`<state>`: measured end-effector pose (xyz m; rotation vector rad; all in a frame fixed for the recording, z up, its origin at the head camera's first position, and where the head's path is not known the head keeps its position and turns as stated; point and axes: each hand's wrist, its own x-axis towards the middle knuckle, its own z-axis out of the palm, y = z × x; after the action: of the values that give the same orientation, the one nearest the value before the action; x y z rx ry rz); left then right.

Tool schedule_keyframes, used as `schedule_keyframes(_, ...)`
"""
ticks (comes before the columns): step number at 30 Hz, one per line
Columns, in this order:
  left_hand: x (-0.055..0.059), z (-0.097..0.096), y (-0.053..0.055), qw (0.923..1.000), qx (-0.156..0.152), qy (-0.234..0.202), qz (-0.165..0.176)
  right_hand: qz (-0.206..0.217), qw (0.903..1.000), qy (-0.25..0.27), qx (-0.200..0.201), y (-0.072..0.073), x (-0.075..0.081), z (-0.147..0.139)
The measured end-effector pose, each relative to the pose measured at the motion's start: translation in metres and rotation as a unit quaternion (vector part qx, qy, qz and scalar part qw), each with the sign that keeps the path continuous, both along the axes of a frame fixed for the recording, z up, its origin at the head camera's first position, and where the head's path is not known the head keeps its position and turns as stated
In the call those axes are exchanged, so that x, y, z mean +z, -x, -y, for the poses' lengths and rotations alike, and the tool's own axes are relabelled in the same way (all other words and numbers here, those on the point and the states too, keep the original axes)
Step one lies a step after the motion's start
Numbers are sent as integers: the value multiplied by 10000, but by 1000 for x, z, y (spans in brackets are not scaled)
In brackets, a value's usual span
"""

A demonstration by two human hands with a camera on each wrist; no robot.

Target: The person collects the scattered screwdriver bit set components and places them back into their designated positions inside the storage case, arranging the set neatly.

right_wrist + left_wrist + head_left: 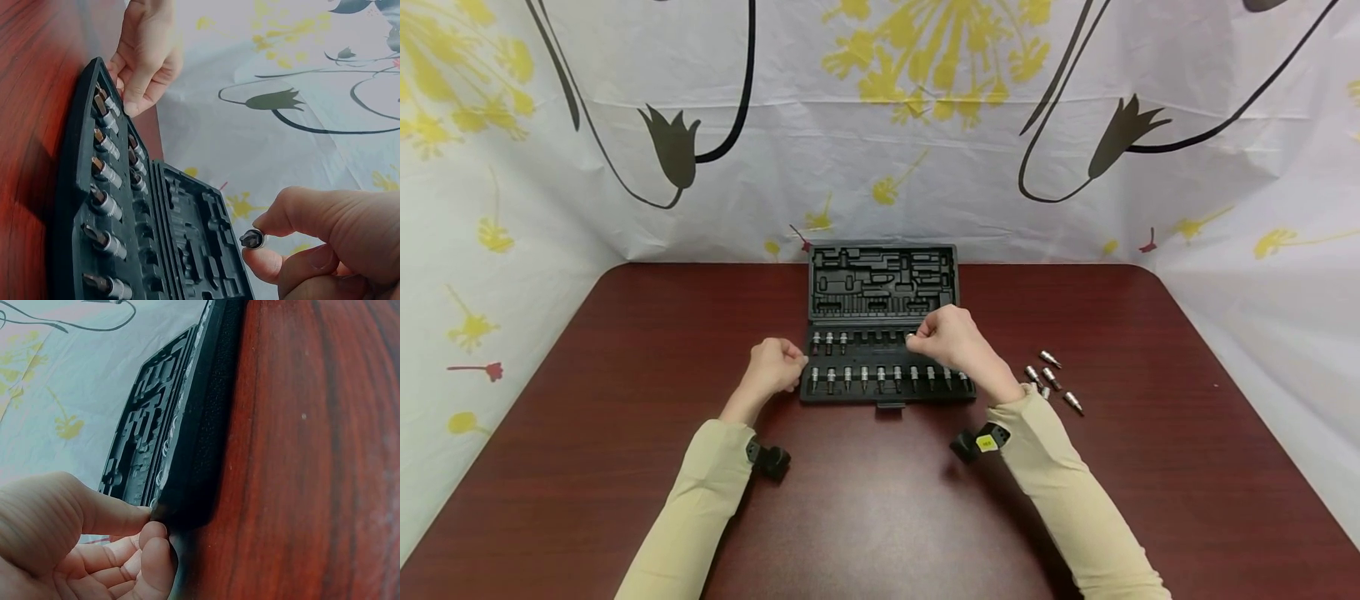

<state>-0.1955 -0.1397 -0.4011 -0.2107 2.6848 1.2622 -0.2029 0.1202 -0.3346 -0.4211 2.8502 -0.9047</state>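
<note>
An unfolded black bit socket case [857, 358] lies on the table, its moulded lid [883, 283] leaning back. Bit sockets fill much of the front row, and three bit sockets [829, 342] stand at the left of the back row. My left hand [769, 367] pinches the case's left edge between thumb and fingers, as the left wrist view shows. Over the back row, my right hand [953, 337] pinches a bit socket [252, 239] between thumb and forefinger, its tip facing the right wrist camera. Part of the case's right side is hidden under that hand.
Several loose bit sockets [1051, 377] lie on the dark red table [1150, 467] right of the case, beside my right forearm. A patterned white cloth [880, 167] hangs behind the table. The case's latch [891, 407] sticks out at its front edge.
</note>
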Motion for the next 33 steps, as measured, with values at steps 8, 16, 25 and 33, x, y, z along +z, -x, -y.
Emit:
schedule_keyframes(8, 0, 0, 0, 10000, 4, -38, -2, 57, 10000, 21, 50, 5, -2, 12)
schedule_keyframes(16, -1, 0, 0, 10000, 13, -72, 18, 104, 9999, -38, -4, 10, -3, 21)
schedule_keyframes(25, 0, 0, 1, 10000, 31, -66, 49, 186, 9998, -38, 3, 17, -5, 32)
schedule_keyframes(33, 0, 1, 2, 9999, 45, -57, 124, 378, 9993, -71, -9, 24, -7, 45)
